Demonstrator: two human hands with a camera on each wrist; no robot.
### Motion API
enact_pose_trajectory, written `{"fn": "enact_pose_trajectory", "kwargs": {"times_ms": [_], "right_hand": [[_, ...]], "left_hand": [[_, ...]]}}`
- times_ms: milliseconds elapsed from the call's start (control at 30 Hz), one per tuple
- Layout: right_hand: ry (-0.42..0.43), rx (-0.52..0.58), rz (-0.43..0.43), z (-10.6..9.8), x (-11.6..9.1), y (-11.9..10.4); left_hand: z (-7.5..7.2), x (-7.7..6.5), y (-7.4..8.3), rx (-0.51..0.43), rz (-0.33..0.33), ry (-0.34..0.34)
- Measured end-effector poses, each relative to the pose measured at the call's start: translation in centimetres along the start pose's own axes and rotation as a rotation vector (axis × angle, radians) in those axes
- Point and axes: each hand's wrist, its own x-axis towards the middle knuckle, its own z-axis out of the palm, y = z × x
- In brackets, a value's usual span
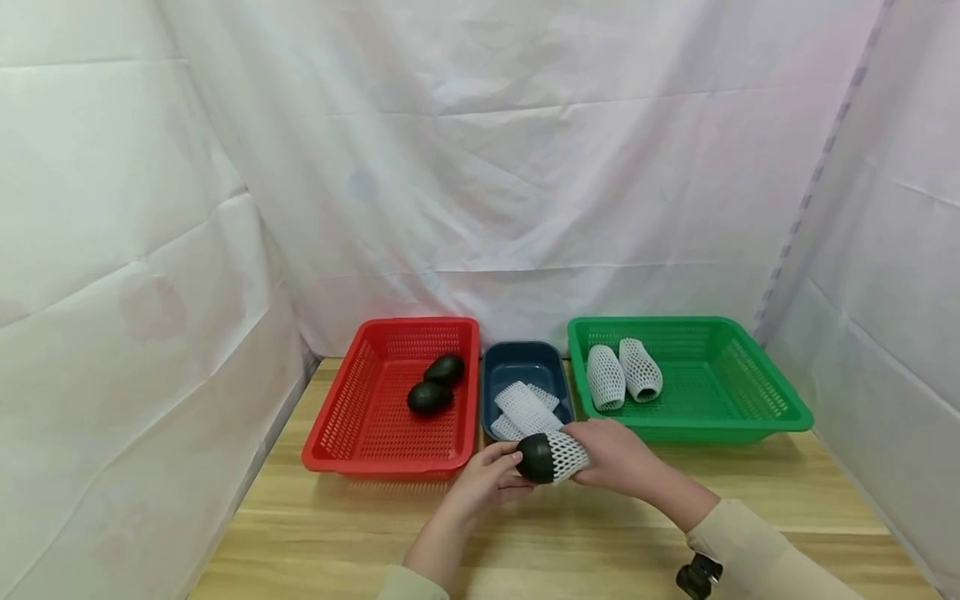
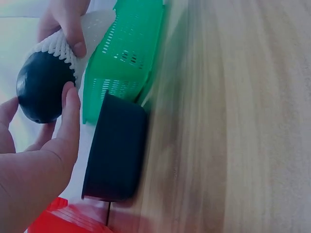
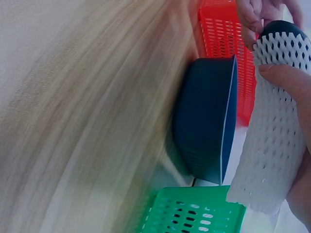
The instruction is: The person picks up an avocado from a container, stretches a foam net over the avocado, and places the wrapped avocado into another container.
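Note:
Over the table's front part, a dark avocado (image 1: 535, 458) is partly inside a white foam net sleeve (image 1: 568, 455). My left hand (image 1: 482, 482) holds the bare end of the avocado between thumb and fingertips; the left wrist view shows the dark avocado (image 2: 43, 87) in this hold. From the other side my right hand (image 1: 617, 457) grips the sleeve around the avocado. In the right wrist view the thumb presses on the net sleeve (image 3: 267, 141), whose loose tail extends past the hand. Behind the hands, a blue bin (image 1: 491, 367) contains several flat net sleeves (image 1: 525, 407).
At left stands a red basket (image 1: 322, 450) with two bare avocados (image 1: 430, 397). On the right, a green basket (image 1: 780, 408) holds two sleeved avocados (image 1: 606, 379). White cloth (image 1: 480, 167) hangs behind and at both sides of the wooden table (image 1: 570, 550).

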Motion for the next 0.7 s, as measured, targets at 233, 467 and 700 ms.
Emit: {"fn": "enact_pose_trajectory", "kwargs": {"times_ms": [233,467,700], "right_hand": [[0.087,-0.079,-0.018,0.0,0.1,-1.0],[0.144,-0.207,-0.049,0.1,-0.1,-2.0],[0.151,-0.199,-0.064,0.5,-0.3,-2.9]], "left_hand": [[-0.1,-0.3,0.5,-0.051,-0.001,-0.017],[0.2,-1.0,0.6,-0.011,0.031,0.039],[0.8,-1.9,0.5,0.013,0.055,0.106]]}}
